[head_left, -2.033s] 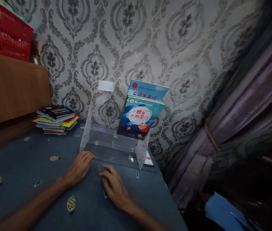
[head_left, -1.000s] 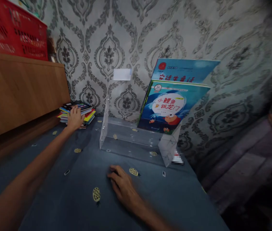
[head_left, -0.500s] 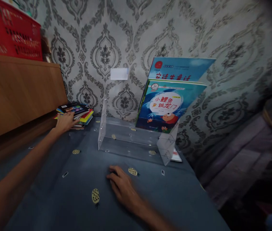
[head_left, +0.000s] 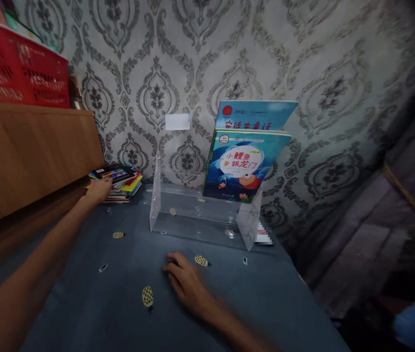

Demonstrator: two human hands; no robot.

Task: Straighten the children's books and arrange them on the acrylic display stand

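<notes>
Clear plastic rack (head_left: 200,220), flat-sided. Black book (head_left: 115,172), multicolour print. Left hand (head_left: 98,191) at it, can't tell if clamped; right hand (head_left: 187,282), fingers slightly apart.

A messy pile of bright books (head_left: 126,187) lies on blue cloth (head_left: 101,303), a black book (head_left: 116,171) on top.

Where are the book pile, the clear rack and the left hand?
Book pile (head_left: 118,174): head view, on the black top cover.
Clear rack (head_left: 196,227): head view, between its side panels.
Left hand (head_left: 98,191): head view, on its back.
</notes>
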